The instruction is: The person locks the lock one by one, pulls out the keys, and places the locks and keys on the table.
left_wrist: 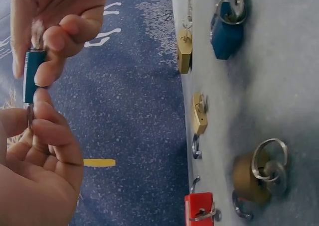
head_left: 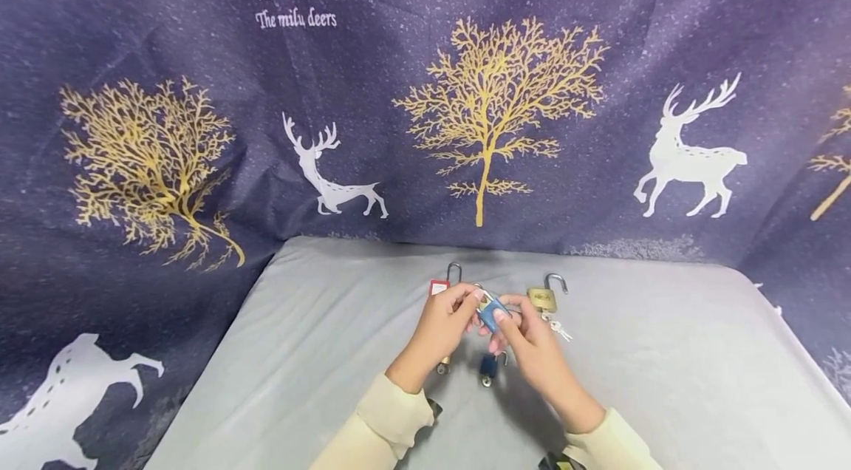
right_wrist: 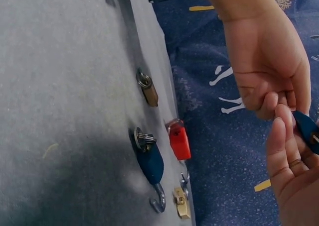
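Observation:
Both hands hold a blue padlock (head_left: 493,313) up above the table, one from each side. My left hand (head_left: 444,320) pinches the metal shackle end, as the left wrist view shows. The fingers and thumb of my right hand (head_left: 535,333) grip the blue body. A key end (left_wrist: 37,33) pokes out of the lock's base beside the right hand. Beneath the hands lies a second, darker blue padlock (head_left: 489,364) with its shackle open and a ring of keys. A brass padlock (left_wrist: 250,178) with a key ring lies below the left hand.
On the grey-covered table (head_left: 299,352) a red padlock (head_left: 439,287) lies behind the left hand. A larger brass padlock (head_left: 541,299) with an open shackle and keys (head_left: 561,329) sits right of the hands. A dark printed curtain (head_left: 399,159) hangs behind the table.

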`<state>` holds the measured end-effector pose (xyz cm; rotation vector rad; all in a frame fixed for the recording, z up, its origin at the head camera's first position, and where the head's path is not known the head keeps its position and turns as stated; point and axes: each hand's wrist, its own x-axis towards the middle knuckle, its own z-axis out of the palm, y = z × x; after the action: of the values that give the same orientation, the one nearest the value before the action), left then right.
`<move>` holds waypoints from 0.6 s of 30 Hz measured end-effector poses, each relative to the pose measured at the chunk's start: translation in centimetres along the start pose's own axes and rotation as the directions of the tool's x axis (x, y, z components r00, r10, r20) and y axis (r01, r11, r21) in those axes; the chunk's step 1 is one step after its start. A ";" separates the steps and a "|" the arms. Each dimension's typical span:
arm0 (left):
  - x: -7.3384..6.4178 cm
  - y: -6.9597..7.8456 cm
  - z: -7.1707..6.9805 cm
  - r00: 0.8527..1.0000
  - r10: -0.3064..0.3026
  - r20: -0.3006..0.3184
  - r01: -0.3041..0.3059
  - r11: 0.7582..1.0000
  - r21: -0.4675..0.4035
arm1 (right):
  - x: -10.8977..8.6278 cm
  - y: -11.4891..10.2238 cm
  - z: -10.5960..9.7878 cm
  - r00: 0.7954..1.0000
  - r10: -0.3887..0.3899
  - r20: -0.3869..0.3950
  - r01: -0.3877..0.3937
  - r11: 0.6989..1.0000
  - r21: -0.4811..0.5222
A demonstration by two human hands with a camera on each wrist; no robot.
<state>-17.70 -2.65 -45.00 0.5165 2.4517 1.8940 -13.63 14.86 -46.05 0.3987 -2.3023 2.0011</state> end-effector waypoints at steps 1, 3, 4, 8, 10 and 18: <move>0.0 0.0 0.1 1.000 -0.013 0.004 0.013 1.000 -0.012 | 0.0 0.0 0.0 1.000 0.000 0.009 0.000 1.000 0.023; -0.2 0.0 0.3 0.999 -0.030 0.012 0.031 0.999 -0.026 | 0.1 0.1 -0.1 1.000 -0.004 0.020 0.003 0.998 0.064; -0.2 0.0 0.4 0.999 -0.038 0.018 0.039 0.999 -0.029 | 0.1 0.2 -0.1 1.000 -0.006 0.020 0.005 0.997 0.077; -0.5 0.2 0.6 0.998 -0.051 0.027 0.052 0.997 -0.052 | 0.2 0.2 -0.3 1.000 0.006 0.015 -0.008 0.994 0.105; -0.5 0.4 0.5 0.998 -0.051 0.033 0.053 0.997 -0.061 | 0.3 0.0 -0.4 1.000 0.025 0.018 -0.027 0.994 0.109; -0.3 0.8 0.5 0.998 -0.033 0.045 0.037 0.994 -0.101 | 0.1 -0.3 -1.0 0.999 0.001 0.048 -0.006 0.996 0.090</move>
<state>-17.09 -2.10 -44.44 0.5024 2.3078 1.9603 -13.77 15.77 -45.56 0.4530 -2.2469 2.1255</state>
